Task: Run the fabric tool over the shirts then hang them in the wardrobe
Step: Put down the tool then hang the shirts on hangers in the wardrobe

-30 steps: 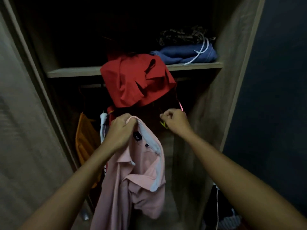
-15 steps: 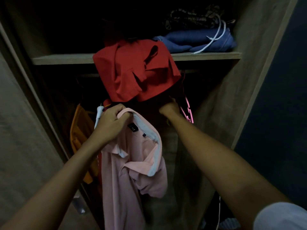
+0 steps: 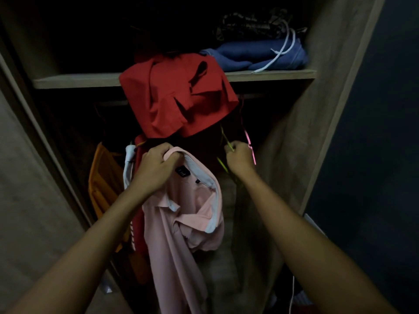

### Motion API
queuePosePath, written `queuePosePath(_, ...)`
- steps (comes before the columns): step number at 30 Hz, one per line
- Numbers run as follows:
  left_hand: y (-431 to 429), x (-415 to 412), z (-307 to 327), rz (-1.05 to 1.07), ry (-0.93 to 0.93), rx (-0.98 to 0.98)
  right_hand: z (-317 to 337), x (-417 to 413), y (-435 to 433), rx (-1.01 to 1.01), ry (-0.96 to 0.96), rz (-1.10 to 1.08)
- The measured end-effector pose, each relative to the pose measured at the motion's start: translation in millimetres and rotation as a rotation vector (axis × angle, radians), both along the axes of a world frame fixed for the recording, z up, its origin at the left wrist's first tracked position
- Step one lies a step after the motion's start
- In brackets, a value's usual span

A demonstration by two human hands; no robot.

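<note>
Standing open in a dim room, the wardrobe (image 3: 294, 155) has a red garment (image 3: 176, 98) draped over its shelf (image 3: 79, 80). Below it, the left hand (image 3: 156, 168) grips the crumpled pink polo shirt (image 3: 181, 223) by its collar; the right hand (image 3: 240, 156) pinches a yellow-green hanger (image 3: 222, 165).

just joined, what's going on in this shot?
A person is at an open wardrobe. The left hand grips the collar of a pink shirt, which hangs down loose. The right hand pinches what looks like a thin yellow-green hanger, next to a pink hanger. The shirt is not on a hanger yet. A red garment drapes over the shelf edge above the hands.
</note>
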State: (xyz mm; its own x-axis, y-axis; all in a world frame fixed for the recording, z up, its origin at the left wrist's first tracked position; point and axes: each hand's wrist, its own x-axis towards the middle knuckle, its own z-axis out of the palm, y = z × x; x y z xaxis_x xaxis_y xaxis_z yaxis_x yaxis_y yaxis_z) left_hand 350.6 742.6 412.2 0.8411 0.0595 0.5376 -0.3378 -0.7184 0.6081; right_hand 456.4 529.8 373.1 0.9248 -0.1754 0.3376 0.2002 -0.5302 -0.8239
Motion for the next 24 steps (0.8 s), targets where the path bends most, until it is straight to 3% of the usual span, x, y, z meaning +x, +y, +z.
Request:
queuePosePath(5, -8, -10, -7, -0.078, 0.032, -0.02, -39, -67, -31, 0.044, -0.018, -0.001)
queuePosePath(10, -20, -23, -17, -0.121, 0.064, -0.02, -65, -163, -52, 0.201, -0.156, -0.048)
queuePosePath(13, -32, -34, -19, -0.157, 0.072, -0.026, -71, -191, -54, 0.344, -0.139, -0.041)
queuePosePath(18, -46, -51, -12, -0.179, 0.032, 0.006, -52, -203, -68, 0.485, -0.184, -0.078)
queuePosePath(24, -50, -64, 9, -0.186, 0.004, 0.002, 1, -244, -82, 0.733, -0.29, 0.165)
